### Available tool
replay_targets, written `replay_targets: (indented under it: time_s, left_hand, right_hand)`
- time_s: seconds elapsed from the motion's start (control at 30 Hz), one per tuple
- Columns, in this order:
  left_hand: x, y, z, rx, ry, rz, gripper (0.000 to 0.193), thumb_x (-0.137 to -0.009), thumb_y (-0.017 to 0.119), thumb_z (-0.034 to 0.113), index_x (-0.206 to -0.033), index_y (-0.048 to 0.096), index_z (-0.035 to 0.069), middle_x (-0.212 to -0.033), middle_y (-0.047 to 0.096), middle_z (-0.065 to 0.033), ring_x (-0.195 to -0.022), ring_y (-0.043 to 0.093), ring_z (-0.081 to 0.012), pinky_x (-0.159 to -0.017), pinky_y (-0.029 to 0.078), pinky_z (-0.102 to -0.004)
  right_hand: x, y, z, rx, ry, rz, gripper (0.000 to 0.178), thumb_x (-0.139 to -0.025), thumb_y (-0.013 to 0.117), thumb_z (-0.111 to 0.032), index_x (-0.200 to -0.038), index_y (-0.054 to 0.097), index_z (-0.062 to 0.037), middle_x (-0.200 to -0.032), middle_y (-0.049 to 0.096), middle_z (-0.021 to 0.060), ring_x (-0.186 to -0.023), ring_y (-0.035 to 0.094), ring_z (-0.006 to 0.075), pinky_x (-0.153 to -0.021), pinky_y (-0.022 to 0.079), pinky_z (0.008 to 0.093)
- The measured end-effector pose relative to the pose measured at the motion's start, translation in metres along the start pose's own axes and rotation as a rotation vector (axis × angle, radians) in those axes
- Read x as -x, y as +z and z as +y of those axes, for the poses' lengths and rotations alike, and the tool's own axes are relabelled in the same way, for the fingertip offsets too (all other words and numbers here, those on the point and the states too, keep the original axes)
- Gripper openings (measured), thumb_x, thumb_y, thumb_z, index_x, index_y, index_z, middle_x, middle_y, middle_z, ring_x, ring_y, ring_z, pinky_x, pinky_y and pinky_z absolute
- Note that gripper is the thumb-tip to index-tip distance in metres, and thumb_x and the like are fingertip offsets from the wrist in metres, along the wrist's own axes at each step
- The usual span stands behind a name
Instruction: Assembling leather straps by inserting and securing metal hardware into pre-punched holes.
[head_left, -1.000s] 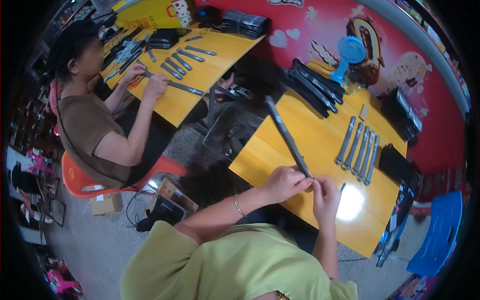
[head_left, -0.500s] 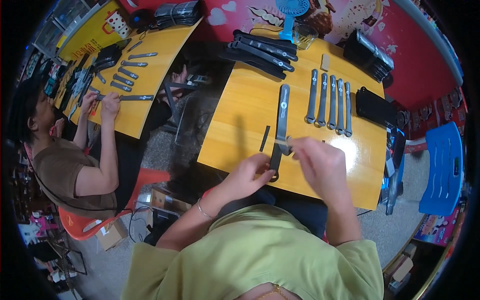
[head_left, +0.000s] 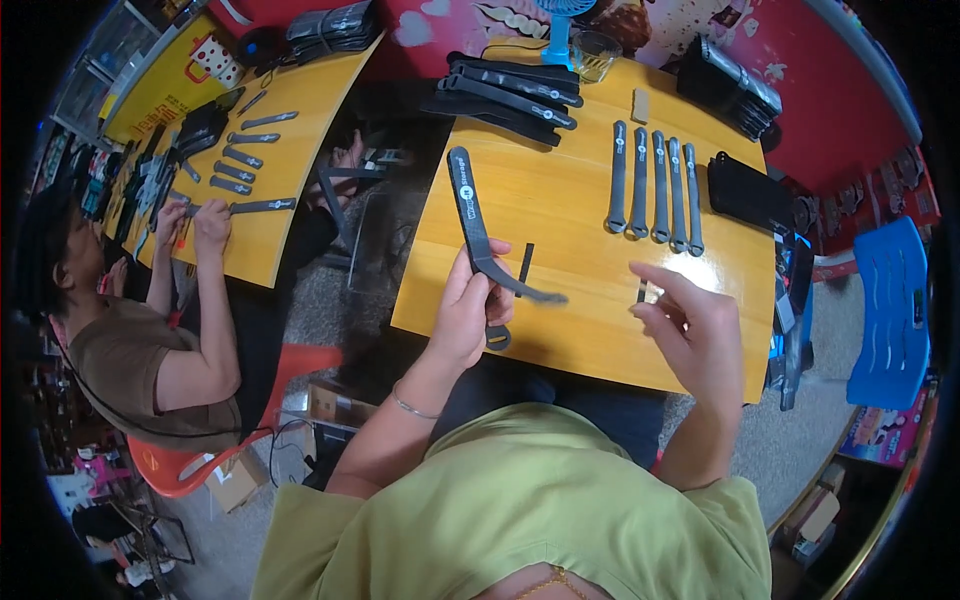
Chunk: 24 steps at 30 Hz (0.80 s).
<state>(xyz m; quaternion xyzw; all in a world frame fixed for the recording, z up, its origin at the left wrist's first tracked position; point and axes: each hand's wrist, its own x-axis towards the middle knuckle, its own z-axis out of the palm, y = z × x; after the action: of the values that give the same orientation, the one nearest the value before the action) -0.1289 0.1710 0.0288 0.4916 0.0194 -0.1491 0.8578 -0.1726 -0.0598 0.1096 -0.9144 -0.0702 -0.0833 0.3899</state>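
Observation:
My left hand [head_left: 468, 310] is closed around a dark grey strap [head_left: 468, 200] with white printing, held above the near left part of the table. The strap's long end points away from me. A bent part of it sticks out to the right, and an oval loop shows below my fingers. My right hand [head_left: 697, 325] hovers over the table's right side with thumb and forefinger apart, holding nothing I can see. A small dark piece [head_left: 642, 292] lies between those fingertips in the picture. Beside my left hand rests a thin black strip [head_left: 526, 262].
Several finished-looking grey straps [head_left: 638, 185] lie in a row on the yellow table [head_left: 560, 200]. A pile of black straps [head_left: 510, 95], a beige block [head_left: 640, 105], a black pouch [head_left: 750, 195] and a blue fan stand farther back. On the left, a co-worker [head_left: 150, 340] handles similar straps at another table.
My left hand has lifted the strap off the table, up and to the left. My right hand has come away from the strap, moved right and opened its fingers.

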Motion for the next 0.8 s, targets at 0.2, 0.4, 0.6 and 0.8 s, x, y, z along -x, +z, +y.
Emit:
replay_targets:
  time_s: [0.2,0.4,0.6,0.8]
  left_hand:
    - [0.008,0.021,0.005,0.027,-0.092,-0.002,0.021,-0.096,0.034,0.009,-0.114,0.044,0.009,-0.073,0.043,0.0014,-0.053,0.037,-0.0051,-0.046,0.029,-0.0192]
    - [0.011,0.004,-0.006,-0.026,-0.432,-0.151,0.019,-0.095,0.042,0.008,-0.115,0.045,0.01,-0.071,0.039,0.005,-0.052,0.033,-0.0023,-0.045,0.026,-0.0167]
    - [0.039,-0.037,-0.009,-0.159,-0.635,-0.504,0.01,-0.097,0.043,0.013,-0.104,0.047,0.006,-0.067,0.034,0.0072,-0.052,0.028,-0.0013,-0.044,0.022,-0.0177]
    - [0.047,-0.071,-0.001,-0.021,-0.581,-0.307,0.014,-0.096,0.043,0.01,-0.108,0.045,0.003,-0.069,0.036,0.0036,-0.053,0.032,-0.0039,-0.046,0.025,-0.0188]
  right_hand:
    - [-0.015,0.048,-0.01,-0.356,-0.184,-0.086,0.042,-0.067,0.08,-0.016,-0.107,0.067,-0.01,-0.086,0.063,0.0038,-0.058,0.047,0.01,-0.049,0.039,0.0227]
    - [-0.021,0.079,0.015,-0.652,-0.09,-0.038,0.021,-0.076,0.072,-0.006,-0.096,0.068,-0.0032,-0.08,0.063,0.0022,-0.056,0.046,0.0047,-0.051,0.037,0.0206]
    - [-0.085,0.01,0.075,-0.709,0.263,0.366,0.012,-0.089,0.062,-0.017,-0.085,0.066,-0.0067,-0.067,0.052,-0.0052,-0.054,0.037,0.0008,-0.047,0.024,0.018]
    - [-0.164,-0.044,0.107,-0.452,-0.1,0.753,0.017,-0.091,0.06,-0.01,-0.104,0.066,-0.0027,-0.08,0.061,-0.0026,-0.069,0.049,0.0031,-0.062,0.038,0.0194]
